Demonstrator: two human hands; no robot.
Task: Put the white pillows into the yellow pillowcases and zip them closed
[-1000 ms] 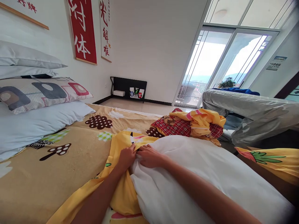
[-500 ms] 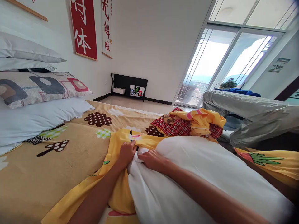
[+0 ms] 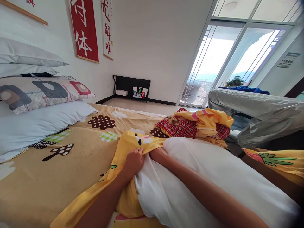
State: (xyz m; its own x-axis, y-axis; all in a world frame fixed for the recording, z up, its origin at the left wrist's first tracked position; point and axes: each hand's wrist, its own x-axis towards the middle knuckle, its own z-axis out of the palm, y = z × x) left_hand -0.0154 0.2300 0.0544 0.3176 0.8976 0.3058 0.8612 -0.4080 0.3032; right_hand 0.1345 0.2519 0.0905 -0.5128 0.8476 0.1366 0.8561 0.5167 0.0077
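Note:
My left hand (image 3: 135, 161) is closed on the edge of a yellow printed fabric cover (image 3: 129, 139), its fingers curled over the cloth. Beside it, my right hand (image 3: 158, 154) reaches under that edge into the cover, so its fingers are hidden. A puffy white quilt (image 3: 204, 167) lies beneath my right forearm. Its near part bunches between my arms and runs up to the cover's opening. More of the yellow cloth spreads under my left forearm.
A tan patterned sheet (image 3: 78, 171) covers the bed. Crumpled red plaid and yellow bedding (image 3: 182, 125) lies beyond the quilt. Pillows (image 3: 47, 93) are stacked at left. Plastic-wrapped furniture (image 3: 261, 104) stands at right, and a low black shelf (image 3: 130, 85) by the far wall.
My right hand has pushed forward from the white quilt's bunched corner, taking its fingers under the yellow cover. My left hand keeps hold of the cover's edge.

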